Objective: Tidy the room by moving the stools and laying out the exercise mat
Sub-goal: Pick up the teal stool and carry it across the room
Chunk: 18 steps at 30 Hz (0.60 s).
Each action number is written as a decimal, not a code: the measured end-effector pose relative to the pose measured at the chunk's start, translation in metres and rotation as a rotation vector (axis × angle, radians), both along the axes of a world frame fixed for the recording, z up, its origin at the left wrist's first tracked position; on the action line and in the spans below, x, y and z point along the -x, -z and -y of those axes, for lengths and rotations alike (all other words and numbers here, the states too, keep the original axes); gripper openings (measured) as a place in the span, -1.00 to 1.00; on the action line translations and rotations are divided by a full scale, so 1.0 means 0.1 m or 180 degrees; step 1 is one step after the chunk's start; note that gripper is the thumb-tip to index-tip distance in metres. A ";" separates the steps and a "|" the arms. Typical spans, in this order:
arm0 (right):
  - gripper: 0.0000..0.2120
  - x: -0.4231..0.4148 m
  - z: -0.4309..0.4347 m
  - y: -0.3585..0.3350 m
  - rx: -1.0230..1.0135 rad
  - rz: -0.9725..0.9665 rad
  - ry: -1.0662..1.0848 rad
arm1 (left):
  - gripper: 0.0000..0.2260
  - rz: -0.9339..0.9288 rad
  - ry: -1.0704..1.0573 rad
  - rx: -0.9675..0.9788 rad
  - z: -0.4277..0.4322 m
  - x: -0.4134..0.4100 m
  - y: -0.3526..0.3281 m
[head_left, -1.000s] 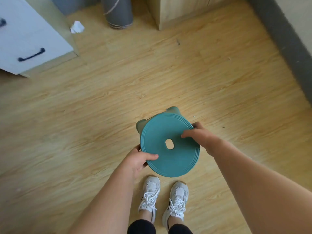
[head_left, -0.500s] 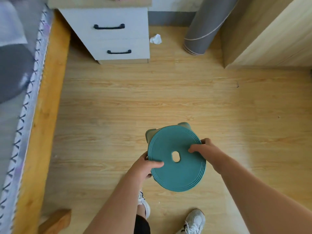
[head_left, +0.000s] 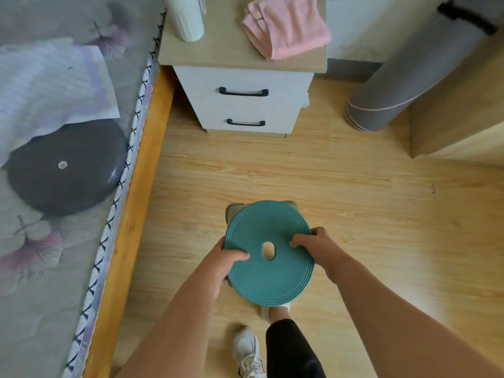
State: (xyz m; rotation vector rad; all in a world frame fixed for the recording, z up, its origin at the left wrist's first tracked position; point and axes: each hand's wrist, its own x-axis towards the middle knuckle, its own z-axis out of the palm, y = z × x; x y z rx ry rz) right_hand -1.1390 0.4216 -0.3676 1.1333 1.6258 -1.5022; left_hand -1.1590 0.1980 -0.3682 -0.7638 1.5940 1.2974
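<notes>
A teal round stool (head_left: 268, 274) with a small oval hole in its seat hangs above the wooden floor in front of me. My left hand (head_left: 227, 261) grips the seat's left rim, thumb on top. My right hand (head_left: 317, 248) grips the right rim, fingers laid over the seat. Its legs are mostly hidden under the seat. A rolled grey exercise mat (head_left: 403, 85) leans in the far right corner, between a bedside cabinet and a wooden wardrobe.
A bed (head_left: 68, 186) with a wooden frame runs along the left, a dark round cushion (head_left: 65, 167) on it. The white two-drawer cabinet (head_left: 245, 105) stands ahead, bearing a pink towel (head_left: 286, 25) and a white bottle (head_left: 186, 17). The wardrobe (head_left: 458, 115) is at right.
I have walked forward carrying the stool with both hands. The cabinet, the bed and the rolled mat have come closer and lower in view. My grip is unchanged.
</notes>
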 end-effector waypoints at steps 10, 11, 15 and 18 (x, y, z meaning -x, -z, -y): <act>-0.41 1.38 0.25 0.77 0.0067 0.0261 -0.0406 | -0.74 0.0018 -0.0189 0.0541 0.13 1.25 0.77; -0.39 1.47 0.27 0.88 0.0026 0.0271 -0.0381 | -0.75 -0.0004 -0.0180 0.0604 0.14 1.37 0.89; -0.34 1.76 0.36 1.36 -0.0049 0.0319 -0.0274 | -0.67 0.0022 -0.0136 0.0799 0.20 1.68 1.36; -0.32 1.90 0.40 1.73 -0.0067 0.0264 -0.0269 | -0.70 0.0079 0.0023 0.0806 0.26 1.79 1.73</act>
